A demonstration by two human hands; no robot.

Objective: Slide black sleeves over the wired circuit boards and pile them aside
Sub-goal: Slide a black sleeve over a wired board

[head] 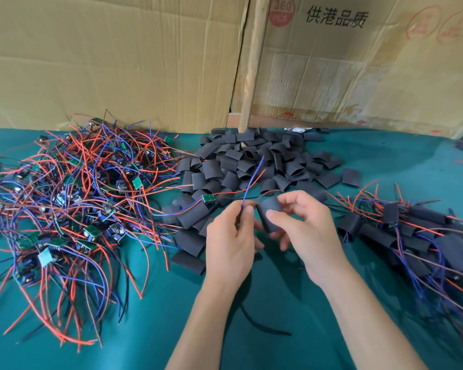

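My left hand (231, 236) pinches the blue wire (247, 189), right hand (302, 231) fingers grip the black tube sleeve (270, 213); wires could snag inside.

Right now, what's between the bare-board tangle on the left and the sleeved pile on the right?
Head view: the loose black sleeves heap, and nearer, both hands, left hand, right hand, working one sleeve.

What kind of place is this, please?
Probably a small hand-assembly workshop: a heap of wired circuit boards, a pile of black sleeves on a green cloth, and flattened cardboard cartons behind.
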